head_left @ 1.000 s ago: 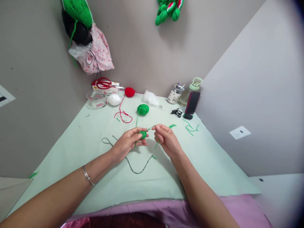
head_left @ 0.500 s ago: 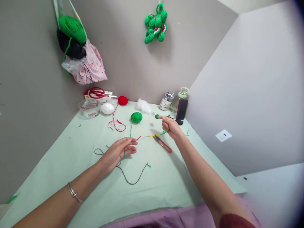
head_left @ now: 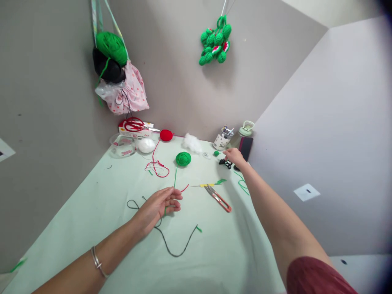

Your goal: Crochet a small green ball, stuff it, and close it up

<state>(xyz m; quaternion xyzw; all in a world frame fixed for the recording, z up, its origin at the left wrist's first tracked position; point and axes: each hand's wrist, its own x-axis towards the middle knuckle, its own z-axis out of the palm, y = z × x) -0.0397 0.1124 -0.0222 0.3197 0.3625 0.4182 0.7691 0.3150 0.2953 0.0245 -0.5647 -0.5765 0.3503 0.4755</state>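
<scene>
My left hand (head_left: pixel 159 207) rests low over the table, fingers loosely curled. Green yarn (head_left: pixel 175 176) runs from a green yarn ball (head_left: pixel 183 159) to this hand and shows again at its lower fingers. A short red yarn end (head_left: pixel 185 188) lies by its fingertips; whether they hold it I cannot tell. My right hand (head_left: pixel 233 156) reaches to the back right, fingertips pinched by a small green ball (head_left: pixel 217 153), with a thin strand between. Nearer to me are a yellow-handled crochet hook (head_left: pixel 207 185), a green piece (head_left: pixel 221 181) and orange-handled thread snips (head_left: pixel 219 199).
Dark cord (head_left: pixel 176 256) curls under my left hand. Along the back stand a clear tub (head_left: pixel 123 146), red scissors (head_left: pixel 134 124), a red yarn ball (head_left: pixel 166 135), white stuffing (head_left: pixel 192 143), a pen cup (head_left: pixel 222 140), a bottle (head_left: pixel 245 130) and a phone (head_left: pixel 246 148).
My right hand has moved farther back and right with the small green ball, uncovering the black clip-like item and green yarn on the table. My left hand has hardly moved; the view has shifted.
</scene>
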